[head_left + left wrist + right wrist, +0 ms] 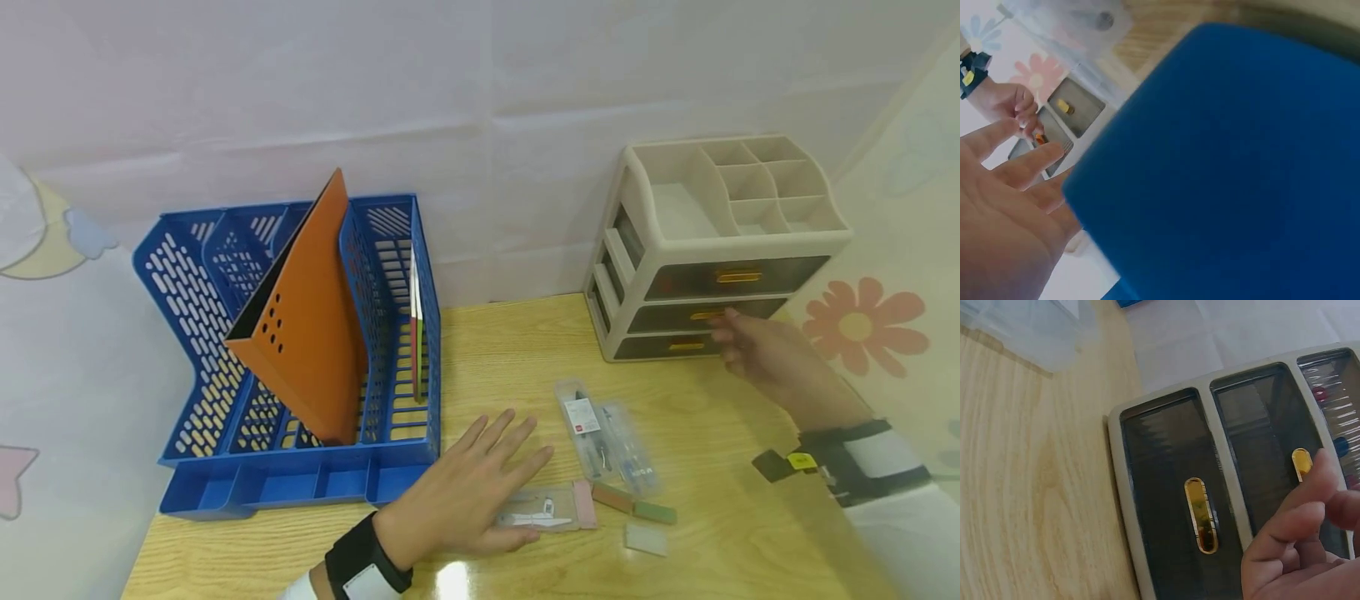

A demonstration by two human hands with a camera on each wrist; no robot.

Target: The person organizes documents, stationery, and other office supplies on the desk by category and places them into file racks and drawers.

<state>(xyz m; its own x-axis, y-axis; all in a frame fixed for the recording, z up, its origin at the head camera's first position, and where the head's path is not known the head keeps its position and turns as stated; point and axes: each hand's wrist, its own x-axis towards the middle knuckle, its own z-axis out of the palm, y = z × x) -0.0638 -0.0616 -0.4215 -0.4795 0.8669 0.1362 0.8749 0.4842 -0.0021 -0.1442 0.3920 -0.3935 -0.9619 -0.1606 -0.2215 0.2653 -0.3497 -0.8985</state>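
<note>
My right hand [772, 358] is at the middle drawer of a beige three-drawer organizer [735, 242]. Its curled fingers are on the golden drawer handle [1301, 461], covering part of it. That drawer is pushed in, level with the others. My left hand [468, 487] is palm down with fingers straight and spread, holding nothing. Beneath its fingers, in the head view, lies a clear flat packet [551, 508] with a pink end, partly hidden. In the left wrist view a blue rack wall [1222, 162] fills most of the picture.
A blue desk rack [397, 454] stands at left with an orange folder [311, 350] and thin booklets [416, 333]. Two clear pen packs [588, 429] lie mid-table. Near them are a brown block [612, 497], a green block [655, 512] and a white block [645, 539].
</note>
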